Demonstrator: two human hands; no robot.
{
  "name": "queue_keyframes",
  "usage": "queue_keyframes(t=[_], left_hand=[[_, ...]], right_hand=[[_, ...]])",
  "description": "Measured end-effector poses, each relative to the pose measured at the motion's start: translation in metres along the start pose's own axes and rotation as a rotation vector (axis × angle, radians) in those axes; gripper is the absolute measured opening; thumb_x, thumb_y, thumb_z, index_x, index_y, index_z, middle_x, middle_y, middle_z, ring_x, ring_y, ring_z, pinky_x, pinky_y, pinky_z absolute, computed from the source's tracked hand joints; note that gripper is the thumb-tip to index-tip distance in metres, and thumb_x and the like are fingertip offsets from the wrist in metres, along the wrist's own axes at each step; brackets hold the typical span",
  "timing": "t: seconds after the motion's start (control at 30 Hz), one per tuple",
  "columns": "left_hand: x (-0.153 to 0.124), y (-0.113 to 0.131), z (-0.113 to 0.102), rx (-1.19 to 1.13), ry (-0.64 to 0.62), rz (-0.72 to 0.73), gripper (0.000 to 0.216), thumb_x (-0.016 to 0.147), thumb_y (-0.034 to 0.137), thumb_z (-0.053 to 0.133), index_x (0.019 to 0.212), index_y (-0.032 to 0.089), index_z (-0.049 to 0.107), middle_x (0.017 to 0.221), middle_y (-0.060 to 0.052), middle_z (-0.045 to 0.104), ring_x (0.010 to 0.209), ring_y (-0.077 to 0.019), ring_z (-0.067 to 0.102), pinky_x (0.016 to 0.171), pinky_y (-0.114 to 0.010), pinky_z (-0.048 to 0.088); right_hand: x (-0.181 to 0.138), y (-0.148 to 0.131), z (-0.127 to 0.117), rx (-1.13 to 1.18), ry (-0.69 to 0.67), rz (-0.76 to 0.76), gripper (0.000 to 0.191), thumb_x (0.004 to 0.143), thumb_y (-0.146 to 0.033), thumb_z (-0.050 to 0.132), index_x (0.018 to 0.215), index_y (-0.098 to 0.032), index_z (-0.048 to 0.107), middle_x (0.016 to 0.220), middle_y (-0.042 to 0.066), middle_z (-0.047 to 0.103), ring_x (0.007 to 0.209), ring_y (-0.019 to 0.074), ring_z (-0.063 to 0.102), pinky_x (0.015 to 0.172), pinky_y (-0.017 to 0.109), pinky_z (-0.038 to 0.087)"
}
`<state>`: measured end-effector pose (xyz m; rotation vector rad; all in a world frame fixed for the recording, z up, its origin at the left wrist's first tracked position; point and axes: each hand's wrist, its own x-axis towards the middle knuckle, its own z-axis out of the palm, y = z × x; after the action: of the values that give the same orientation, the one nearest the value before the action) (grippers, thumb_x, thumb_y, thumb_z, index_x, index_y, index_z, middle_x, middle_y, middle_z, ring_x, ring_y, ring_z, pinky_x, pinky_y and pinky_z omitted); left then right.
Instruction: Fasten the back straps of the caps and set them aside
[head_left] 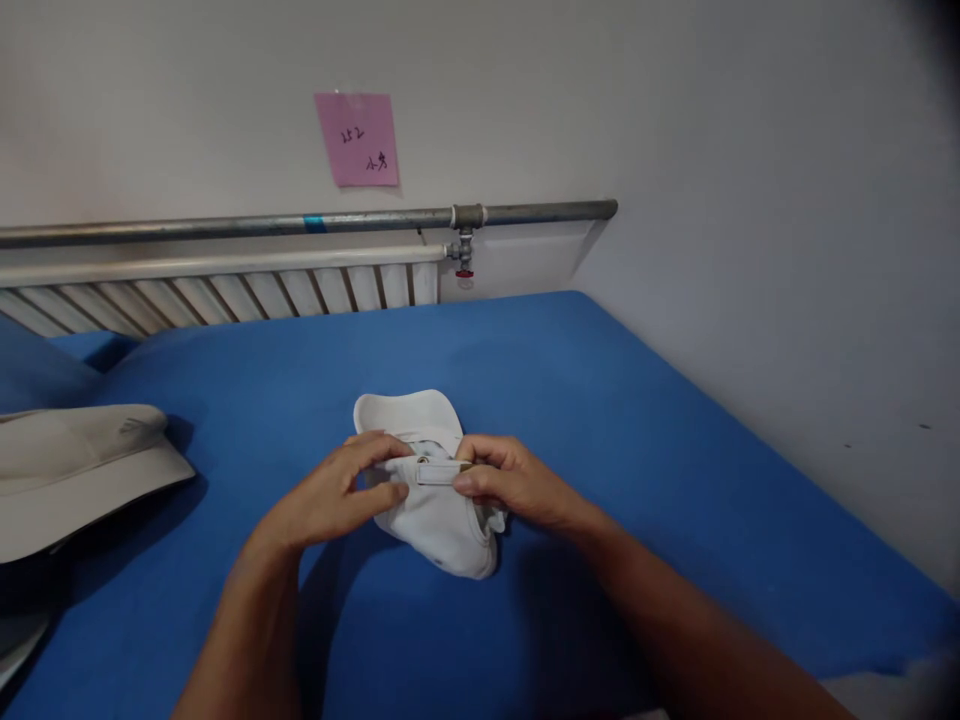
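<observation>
A white fabric baseball cap [442,530] lies near the ctr of the frame, on a flat surface covered in plain blue cloth [562,360], its curved brim [409,412] pointing toward the top of the frame & its crown slumped toward the bottom. Across the cap's back edge runs a narrow white strap w/ stitched borders [435,474], a small round metal fitting [423,460] by its L end. The person's right hand [521,482], coming in from lower R, pinches the strap's R end btwn thumb & forefinger, other fingers curled in. The left hand [337,492], from lower L, is at the cap's L side, fingers arched, thumb tip on the crown just beside the strap & forefinger up at the back edge; thumb & forefinger stand apart w/ white fabric showing btwn, so can't tell how firmly it grips. Far L of frame: a beige cap w/ a broad brim [82,475], well apart from both hands, partly cut off by the frame edge. Upper L, a white ribbed radiator [296,292] sits below a long grey metal pipe [225,230], the latter w/ a bit of blue tape [315,223]; at upper ctr a metal valve w/ a red handle [465,250] hangs off the pipe. Above, a pink paper note w/ dark handwriting [358,140] is stuck to the pale wall [750,200].
</observation>
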<state>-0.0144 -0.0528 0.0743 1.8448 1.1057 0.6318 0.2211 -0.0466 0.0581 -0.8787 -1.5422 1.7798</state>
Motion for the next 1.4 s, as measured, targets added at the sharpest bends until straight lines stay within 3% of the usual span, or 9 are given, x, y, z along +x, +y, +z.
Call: queue_keyframes(t=[0.1, 0.2, 0.33, 0.5, 0.7, 0.87, 1.0, 1.17, 1.4], left_hand=[[0.001, -0.002, 0.000, 0.007, -0.081, -0.001, 0.013, 0.081, 0.031, 0.063, 0.084, 0.019, 0.068, 0.084, -0.003, 0.063, 0.086, -0.0200, 0.054, 0.075, -0.028, 0.041], [0.002, -0.001, 0.006, -0.119, -0.144, -0.052, 0.013, 0.084, 0.030, 0.057, 0.084, 0.018, 0.062, 0.077, 0.000, 0.059, 0.074, -0.0159, 0.053, 0.066, -0.025, 0.041], [0.005, -0.003, 0.015, -0.190, -0.171, -0.016, 0.009, 0.082, 0.021, 0.054, 0.089, 0.019, 0.059, 0.083, 0.001, 0.057, 0.078, -0.0153, 0.052, 0.071, -0.025, 0.042], [0.012, -0.011, 0.025, -0.175, -0.159, -0.091, 0.014, 0.079, 0.017, 0.052, 0.090, 0.019, 0.059, 0.083, 0.001, 0.057, 0.077, -0.0154, 0.051, 0.070, -0.026, 0.041], [0.017, -0.008, 0.025, -0.361, -0.105, -0.194, 0.021, 0.069, 0.015, 0.061, 0.089, 0.019, 0.067, 0.086, 0.000, 0.065, 0.081, -0.0157, 0.056, 0.073, -0.026, 0.042], [0.018, -0.009, 0.022, -0.685, 0.077, -0.308, 0.033, 0.064, 0.017, 0.072, 0.096, 0.019, 0.071, 0.069, 0.003, 0.063, 0.058, -0.0084, 0.053, 0.054, -0.020, 0.038], [0.020, -0.008, 0.027, -0.818, 0.121, -0.270, 0.037, 0.057, 0.011, 0.079, 0.093, 0.016, 0.070, 0.080, 0.000, 0.068, 0.068, -0.0109, 0.062, 0.065, -0.023, 0.047], [0.022, -0.003, 0.035, -0.814, 0.168, -0.270, 0.037, 0.056, 0.009, 0.080, 0.090, 0.015, 0.068, 0.081, 0.000, 0.068, 0.066, -0.0096, 0.062, 0.064, -0.022, 0.049], [0.024, 0.001, 0.040, -0.739, 0.203, -0.264, 0.036, 0.056, 0.009, 0.078, 0.090, 0.015, 0.067, 0.086, -0.001, 0.066, 0.076, -0.0114, 0.061, 0.069, -0.024, 0.048]], right_hand=[[0.001, 0.000, -0.006, -0.169, 0.047, -0.060, 0.017, 0.073, -0.028, 0.066, 0.067, -0.018, 0.054, 0.059, -0.005, 0.048, 0.053, 0.0073, 0.042, 0.051, 0.021, 0.033], [0.000, -0.001, -0.008, -0.476, 0.126, -0.259, 0.011, 0.076, -0.018, 0.064, 0.087, -0.019, 0.063, 0.081, 0.000, 0.061, 0.074, 0.0115, 0.055, 0.068, 0.024, 0.044], [-0.002, -0.001, -0.008, -0.759, 0.024, -0.557, 0.022, 0.083, -0.013, 0.056, 0.103, -0.019, 0.064, 0.096, 0.005, 0.064, 0.090, 0.0150, 0.059, 0.081, 0.029, 0.047], [0.001, 0.007, -0.005, -0.935, -0.039, -0.567, 0.016, 0.086, -0.010, 0.051, 0.094, -0.018, 0.063, 0.094, 0.006, 0.062, 0.090, 0.0150, 0.058, 0.083, 0.029, 0.045], [0.004, 0.013, -0.001, -0.804, 0.000, -0.452, 0.005, 0.084, -0.016, 0.058, 0.082, -0.019, 0.055, 0.084, 0.001, 0.059, 0.081, 0.0136, 0.055, 0.076, 0.026, 0.044], [0.005, 0.017, -0.003, -0.738, 0.050, -0.448, 0.005, 0.085, -0.019, 0.056, 0.081, -0.019, 0.053, 0.088, 0.002, 0.060, 0.081, 0.0132, 0.055, 0.077, 0.027, 0.043], [0.006, 0.022, 0.002, -0.658, 0.148, -0.468, 0.006, 0.082, -0.016, 0.055, 0.079, -0.020, 0.051, 0.089, 0.002, 0.061, 0.084, 0.0145, 0.057, 0.080, 0.029, 0.045], [0.006, 0.025, 0.007, -0.624, 0.234, -0.511, 0.011, 0.080, -0.016, 0.057, 0.075, -0.021, 0.049, 0.093, 0.004, 0.063, 0.094, 0.0170, 0.060, 0.085, 0.032, 0.046], [0.006, 0.026, 0.008, -0.813, 0.297, -0.634, 0.013, 0.078, -0.013, 0.055, 0.071, -0.021, 0.047, 0.096, 0.007, 0.064, 0.098, 0.0191, 0.060, 0.087, 0.036, 0.046]])
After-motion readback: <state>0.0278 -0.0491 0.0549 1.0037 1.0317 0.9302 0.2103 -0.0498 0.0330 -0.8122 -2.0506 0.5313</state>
